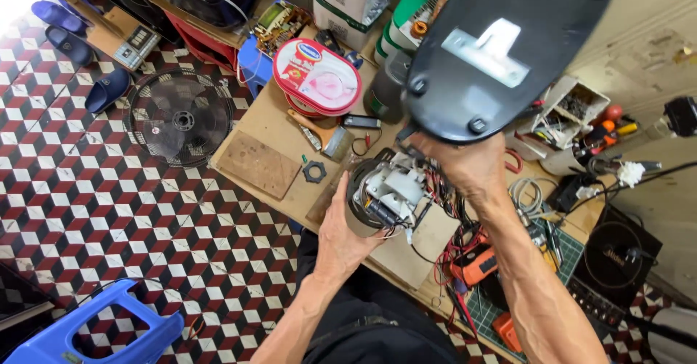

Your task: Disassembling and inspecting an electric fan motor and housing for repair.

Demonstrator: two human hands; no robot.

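Note:
My left hand [341, 226] cups the round grey motor housing [381, 190] of a fan, whose white inner parts and loose wires are exposed. My right hand [465, 164] grips the lower edge of a large dark oval base plate [501, 45], held up and tilted so that its underside with round feet and a pale sticker faces me. The base plate hides part of the workbench behind it. Wires run from the housing towards the base.
A wooden workbench [261, 128] carries a red-rimmed tub [317, 77], a black nut [314, 172], an orange meter [475, 266] and a parts box [570, 110]. A fan grille [180, 117] lies on the tiled floor; a blue stool [94, 328] stands at lower left.

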